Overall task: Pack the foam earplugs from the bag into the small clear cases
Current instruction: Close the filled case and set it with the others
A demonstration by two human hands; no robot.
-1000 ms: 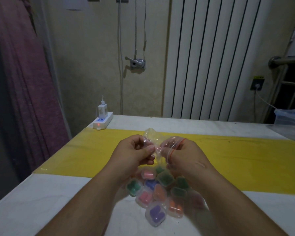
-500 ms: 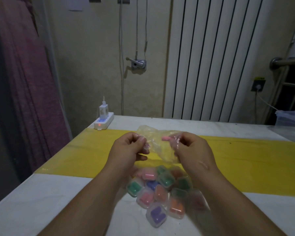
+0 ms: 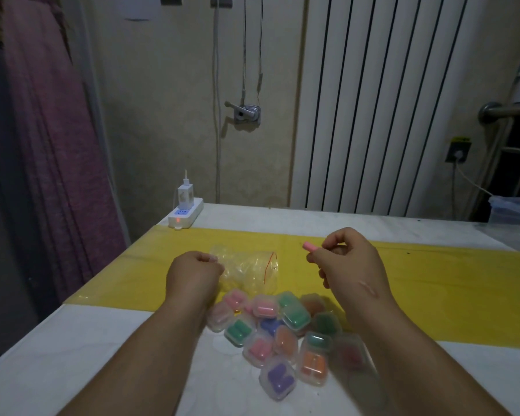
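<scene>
My right hand pinches a pink foam earplug between thumb and forefinger, raised over the yellow strip. My left hand is closed on the corner of a crumpled clear zip bag, which lies on the yellow strip with its red-lined mouth toward the right. Whether the bag still holds earplugs cannot be made out. In front of both hands sits a heap of several small clear cases holding pink, green, orange, blue and purple earplugs.
The white table carries a wide yellow strip across it. A white power strip with a charger sits at the far left corner. A clear plastic tub stands at the far right edge. A radiator and wall lie behind.
My hands have drawn apart. The right hand pulled the pink earplug out of the bag and moved right; the left hand lowered the bag onto the yellow strip.
</scene>
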